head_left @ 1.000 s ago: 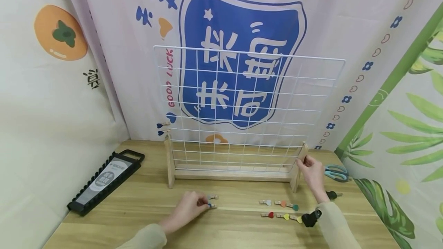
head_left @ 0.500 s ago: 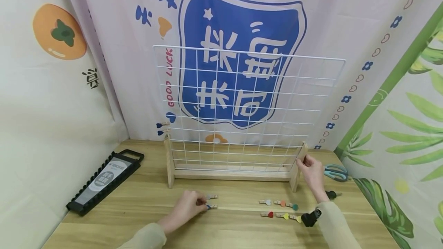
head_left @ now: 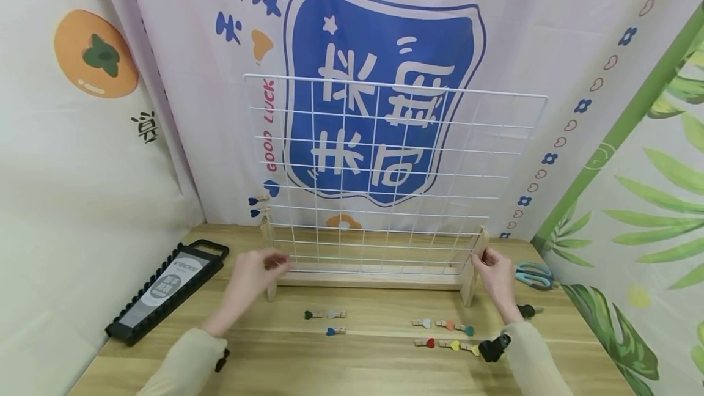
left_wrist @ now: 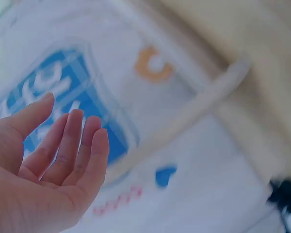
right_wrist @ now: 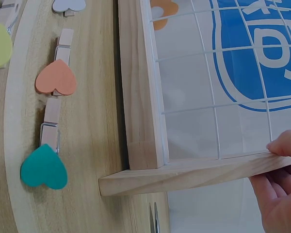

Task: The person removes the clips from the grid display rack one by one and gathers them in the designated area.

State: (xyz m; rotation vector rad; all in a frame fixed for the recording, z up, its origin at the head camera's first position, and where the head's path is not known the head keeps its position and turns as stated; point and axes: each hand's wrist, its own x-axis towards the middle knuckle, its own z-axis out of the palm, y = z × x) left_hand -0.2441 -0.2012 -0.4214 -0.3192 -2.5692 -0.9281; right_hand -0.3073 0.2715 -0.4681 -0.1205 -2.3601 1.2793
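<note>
A white wire grid [head_left: 385,139] stands upright in a wooden stand [head_left: 368,280]. My right hand [head_left: 495,267] grips the stand's right post, the thumb on one side and fingers on the other in the right wrist view. Beside the left post is my left hand [head_left: 258,277]; in the left wrist view its fingers are loosely bent with nothing in them. Below it on the table lie a blue heart clothespin [head_left: 332,331], a dark green one [head_left: 310,315] and a grey one [head_left: 334,315]. Two dark blue heart clothespins [head_left: 255,212] are clipped to the grid's left edge.
On the right lie several heart clothespins, including a red one [head_left: 429,343], an orange one [right_wrist: 56,80] and a teal one [right_wrist: 44,167]. Blue scissors [head_left: 535,275] lie beyond my right hand. A black-edged case [head_left: 165,289] is at the left. Printed curtains [head_left: 192,109] hang behind the table.
My left hand has left the blue clothespin on the table and moved up and left to the stand's left post. The dark green clothespin is now uncovered. My right hand stays on the right post.
</note>
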